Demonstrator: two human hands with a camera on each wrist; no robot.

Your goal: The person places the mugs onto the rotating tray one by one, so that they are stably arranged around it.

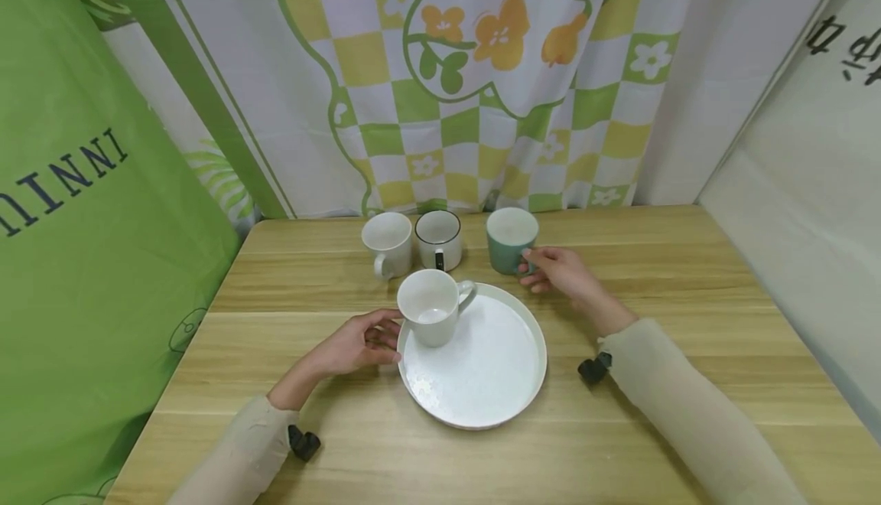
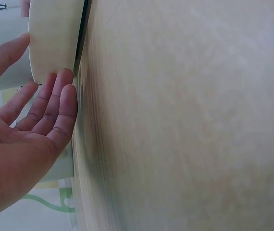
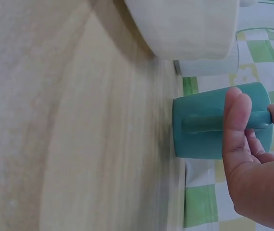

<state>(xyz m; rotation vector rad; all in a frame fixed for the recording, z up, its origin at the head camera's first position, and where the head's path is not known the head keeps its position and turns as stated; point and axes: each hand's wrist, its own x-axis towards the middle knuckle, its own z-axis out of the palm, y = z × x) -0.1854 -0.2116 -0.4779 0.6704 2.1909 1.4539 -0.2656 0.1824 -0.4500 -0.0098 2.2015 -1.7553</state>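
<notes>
A round white tray (image 1: pixel 482 382) lies on the wooden table with a white mug (image 1: pixel 433 329) standing upright near its left edge, its handle pointing right. My left hand (image 1: pixel 361 342) is at the tray's left rim, with fingers loosely bent and fingertips at the rim (image 2: pixel 54 43) in the left wrist view. Behind the tray at the right, a teal mug (image 1: pixel 505 252) stands upright. Thumb and fingers of my right hand (image 1: pixel 559 272) pinch its handle (image 3: pixel 204 123), seen from the side in the right wrist view.
Behind the tray stand another white mug (image 1: pixel 392 237) and a white mug with a dark rim (image 1: pixel 446 249), side by side. A checkered curtain (image 1: pixel 468 138) hangs along the table's back edge. Green fabric (image 1: pixel 89 298) covers the left side.
</notes>
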